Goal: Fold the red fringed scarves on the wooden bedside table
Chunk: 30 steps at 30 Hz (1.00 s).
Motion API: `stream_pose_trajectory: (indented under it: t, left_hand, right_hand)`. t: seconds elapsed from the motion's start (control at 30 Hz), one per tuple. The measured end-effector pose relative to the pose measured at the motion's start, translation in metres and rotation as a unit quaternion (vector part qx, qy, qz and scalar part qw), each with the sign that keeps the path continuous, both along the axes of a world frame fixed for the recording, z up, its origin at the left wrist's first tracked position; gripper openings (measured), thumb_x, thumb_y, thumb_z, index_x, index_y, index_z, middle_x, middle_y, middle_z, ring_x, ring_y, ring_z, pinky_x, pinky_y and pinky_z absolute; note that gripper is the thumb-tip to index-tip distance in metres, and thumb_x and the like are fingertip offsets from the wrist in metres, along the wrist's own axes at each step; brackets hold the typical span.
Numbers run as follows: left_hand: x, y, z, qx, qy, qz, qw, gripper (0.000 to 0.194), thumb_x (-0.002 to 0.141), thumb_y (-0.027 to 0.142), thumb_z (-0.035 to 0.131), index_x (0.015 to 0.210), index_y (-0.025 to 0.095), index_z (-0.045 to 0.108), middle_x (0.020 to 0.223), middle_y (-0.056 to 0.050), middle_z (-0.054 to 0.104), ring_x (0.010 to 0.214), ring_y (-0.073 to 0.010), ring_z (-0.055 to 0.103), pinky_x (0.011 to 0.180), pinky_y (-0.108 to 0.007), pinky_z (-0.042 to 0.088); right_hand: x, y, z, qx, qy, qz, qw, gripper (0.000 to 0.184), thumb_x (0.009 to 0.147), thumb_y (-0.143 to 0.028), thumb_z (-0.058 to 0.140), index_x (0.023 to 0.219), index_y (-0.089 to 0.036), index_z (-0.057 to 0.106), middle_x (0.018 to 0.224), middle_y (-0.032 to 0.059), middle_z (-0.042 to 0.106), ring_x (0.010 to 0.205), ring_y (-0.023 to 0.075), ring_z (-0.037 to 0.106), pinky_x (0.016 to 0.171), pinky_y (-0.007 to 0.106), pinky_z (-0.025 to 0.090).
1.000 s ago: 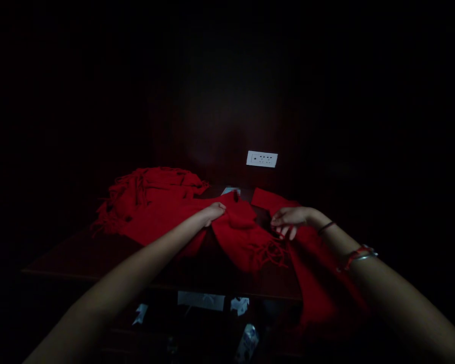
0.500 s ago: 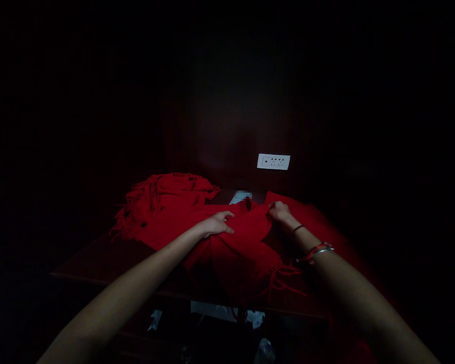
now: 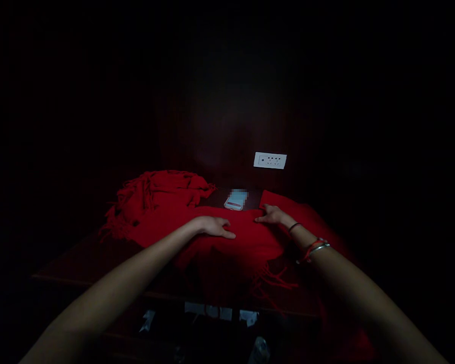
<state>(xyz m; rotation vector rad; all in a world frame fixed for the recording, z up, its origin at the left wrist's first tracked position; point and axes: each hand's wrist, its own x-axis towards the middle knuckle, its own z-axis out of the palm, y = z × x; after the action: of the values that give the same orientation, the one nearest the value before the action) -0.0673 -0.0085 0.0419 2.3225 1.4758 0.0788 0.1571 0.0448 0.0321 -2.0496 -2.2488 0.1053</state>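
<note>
A red fringed scarf (image 3: 246, 227) lies spread over the dark table, its tassels hanging toward the front edge at the right. On its left part rests my left hand (image 3: 213, 227), open, with thumb and fingers apart on the cloth. My right hand (image 3: 272, 215), wearing bracelets at the wrist, is open at the scarf's right side, its fingers stretched over the fabric. Bunched red fringed cloth (image 3: 155, 189) lies at the left. More red cloth (image 3: 299, 212) extends to the right behind my right arm.
Behind the scarf lies a flat pale object like a phone (image 3: 235, 202), partly blurred. A white socket plate (image 3: 270, 160) is on the dark wall. Under the tabletop (image 3: 72, 265) are pale papers (image 3: 208, 309) and a clear bottle-like object (image 3: 260, 350). The surroundings are very dark.
The raised fold near my right hand now lies flat, uncovering more of the phone-like object. My right fingers have let go of the scarf and spread. The view has shifted slightly.
</note>
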Motion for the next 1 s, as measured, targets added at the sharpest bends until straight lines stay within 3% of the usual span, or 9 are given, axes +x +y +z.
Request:
stream_pose_trajectory:
  t: [0.17, 0.27, 0.4, 0.5, 0.6, 0.7, 0.8, 0.9, 1.0]
  left_hand:
    - [0.001, 0.006, -0.017, 0.228, 0.166, 0.033, 0.959, 0.064, 0.063, 0.027, 0.064, 0.122, 0.02, 0.039, 0.131, -0.015, 0.03, 0.118, -0.0312, 0.028, 0.093, -0.045, 0.025]
    - [0.002, 0.024, -0.019, 0.314, 0.139, 0.057, 0.938, 0.069, 0.063, 0.027, 0.064, 0.125, 0.024, 0.033, 0.134, -0.013, 0.025, 0.121, -0.0321, 0.021, 0.096, -0.05, 0.016]
    - [0.01, 0.072, 0.001, 0.202, 0.054, 0.147, 0.967, 0.041, 0.074, 0.025, 0.049, 0.115, 0.02, 0.046, 0.107, -0.012, 0.055, 0.099, -0.0259, 0.051, 0.083, -0.038, 0.037]
    - [0.02, 0.105, 0.018, 0.18, 0.034, 0.187, 0.965, 0.032, 0.081, 0.019, 0.034, 0.108, 0.016, 0.051, 0.102, -0.012, 0.057, 0.094, -0.0208, 0.054, 0.075, -0.028, 0.042]
    - [0.029, 0.118, 0.02, 0.169, 0.032, 0.224, 0.959, 0.036, 0.08, 0.019, 0.037, 0.114, 0.014, 0.045, 0.107, -0.015, 0.053, 0.095, -0.0234, 0.053, 0.074, -0.031, 0.043]
    - [0.036, 0.105, 0.006, 0.231, 0.041, 0.204, 0.95, 0.052, 0.074, 0.019, 0.047, 0.124, 0.02, 0.033, 0.122, -0.016, 0.039, 0.108, -0.028, 0.042, 0.085, -0.04, 0.036]
    - [0.039, 0.076, -0.009, 0.32, 0.038, 0.101, 0.941, 0.049, 0.075, 0.023, 0.047, 0.122, 0.02, 0.036, 0.127, -0.013, 0.033, 0.115, -0.0259, 0.034, 0.091, -0.038, 0.03]
    - [0.035, 0.042, -0.018, 0.224, 0.035, 0.06, 0.972, 0.038, 0.08, 0.038, 0.037, 0.108, 0.016, 0.049, 0.112, -0.014, 0.048, 0.102, -0.0244, 0.047, 0.083, -0.033, 0.038]
    - [0.025, 0.013, -0.019, 0.069, 0.05, 0.064, 0.994, 0.051, 0.071, 0.053, 0.045, 0.103, 0.014, 0.052, 0.105, -0.014, 0.054, 0.096, -0.0268, 0.051, 0.079, -0.033, 0.04]
  right_hand:
    - [-0.004, 0.013, 0.004, 0.038, -0.002, -0.012, 0.999, 0.023, 0.074, -0.023, 0.05, 0.089, -0.013, 0.063, 0.098, 0.0163, 0.06, 0.094, 0.024, 0.055, 0.075, 0.029, 0.043]
    - [0.008, 0.029, 0.015, 0.074, 0.036, -0.049, 0.995, 0.024, 0.076, -0.023, 0.045, 0.091, -0.015, 0.063, 0.095, 0.0136, 0.061, 0.091, 0.022, 0.056, 0.072, 0.026, 0.043]
    - [0.018, 0.054, 0.026, 0.096, 0.091, -0.122, 0.984, 0.026, 0.077, -0.018, 0.041, 0.093, -0.013, 0.061, 0.09, 0.0122, 0.063, 0.084, 0.019, 0.059, 0.065, 0.023, 0.045]
    - [0.014, 0.068, 0.024, 0.095, 0.129, -0.149, 0.976, 0.033, 0.079, -0.018, 0.038, 0.107, -0.01, 0.054, 0.092, 0.0134, 0.062, 0.076, 0.0157, 0.061, 0.06, 0.021, 0.046]
    - [0.005, 0.069, 0.015, 0.087, 0.159, -0.137, 0.974, 0.044, 0.08, -0.026, 0.04, 0.121, -0.01, 0.038, 0.1, 0.0138, 0.059, 0.076, 0.0138, 0.06, 0.061, 0.021, 0.047]
    - [0.006, 0.049, 0.001, 0.081, 0.142, -0.063, 0.985, 0.049, 0.077, -0.029, 0.047, 0.121, -0.01, 0.039, 0.111, 0.0133, 0.053, 0.096, 0.0165, 0.053, 0.078, 0.024, 0.043]
    - [0.016, 0.016, -0.017, 0.036, 0.057, 0.096, 0.993, 0.051, 0.076, -0.034, 0.048, 0.12, -0.008, 0.042, 0.119, 0.0146, 0.047, 0.109, 0.0207, 0.043, 0.091, 0.028, 0.034]
    - [0.026, -0.016, -0.033, -0.03, -0.006, 0.182, 0.983, 0.055, 0.079, -0.039, 0.041, 0.123, -0.007, 0.038, 0.121, 0.0162, 0.044, 0.111, 0.0216, 0.041, 0.094, 0.029, 0.031]
    - [0.028, -0.033, -0.045, -0.044, -0.05, 0.182, 0.981, 0.057, 0.082, -0.042, 0.032, 0.127, -0.006, 0.032, 0.128, 0.0189, 0.034, 0.119, 0.0237, 0.031, 0.097, 0.031, 0.025]
